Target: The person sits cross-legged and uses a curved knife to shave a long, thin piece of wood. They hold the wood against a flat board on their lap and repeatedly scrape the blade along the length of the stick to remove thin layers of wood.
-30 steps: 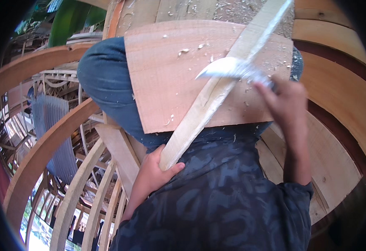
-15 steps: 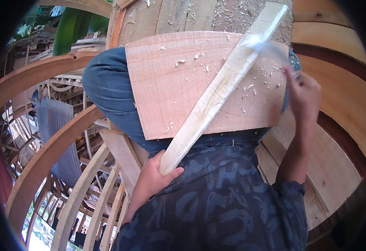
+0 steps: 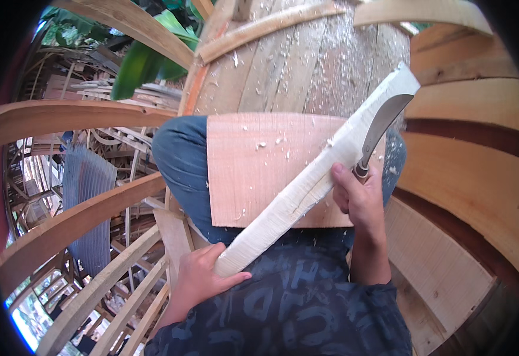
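Observation:
A long pale strip of wood [image 3: 298,193] slants from my waist up to the far right, its surface rough from cutting. My left hand [image 3: 209,273] is closed around its near end. In my right hand [image 3: 359,193] is a knife [image 3: 384,124] with a broad curved blade, the fist wrapped round its dark handle. The blade lies along the right edge of the strip, its tip near the far end. My right thumb is against or very close to the strip. Under it, a reddish flat board [image 3: 259,160] rests across my lap.
Wood shavings lie on the board and on the plank floor [image 3: 289,65] ahead. Curved wooden ribs [image 3: 87,219] rise at my left, with a corrugated sheet [image 3: 90,207] beyond them. Wide planks [image 3: 473,166] form a wall at my right. A curved loose piece [image 3: 271,29] lies across the floor.
The knife, blurred on the strip's far part before, is now still and nearer to me. The strip has turned to show a flatter, paler face. The view has tilted upward.

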### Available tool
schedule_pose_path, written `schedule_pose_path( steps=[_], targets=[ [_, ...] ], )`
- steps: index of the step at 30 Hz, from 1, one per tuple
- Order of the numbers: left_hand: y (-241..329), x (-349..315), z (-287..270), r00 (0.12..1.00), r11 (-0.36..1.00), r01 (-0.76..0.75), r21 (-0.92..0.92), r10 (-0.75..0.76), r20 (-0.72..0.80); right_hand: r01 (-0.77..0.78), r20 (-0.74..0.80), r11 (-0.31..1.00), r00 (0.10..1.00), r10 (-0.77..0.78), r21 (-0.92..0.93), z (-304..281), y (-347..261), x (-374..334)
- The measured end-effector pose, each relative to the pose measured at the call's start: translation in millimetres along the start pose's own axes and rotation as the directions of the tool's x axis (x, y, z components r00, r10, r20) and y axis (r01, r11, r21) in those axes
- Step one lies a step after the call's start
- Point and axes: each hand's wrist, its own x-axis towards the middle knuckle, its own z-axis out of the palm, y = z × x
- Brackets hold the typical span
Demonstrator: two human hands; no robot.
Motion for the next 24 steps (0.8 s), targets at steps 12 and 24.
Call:
schedule_pose_path(
  steps=[12, 24],
  targets=[
    [26.0, 89.5, 2.3, 0.611, 0.548, 0.284, -0.787, 0.529, 0.589, 0.155, -0.14, 0.946, 0.983, -0.119, 0.283, -23.8, -11.7, -3.9],
    [56.6, 93.0, 4.0, 0.797, 0.699, -0.076, -0.711, 0.471, 0.378, 0.388, 0.018, 0.644, 0.865, -0.502, -0.66, -48.9, 12.4, -22.6]
  ],
)
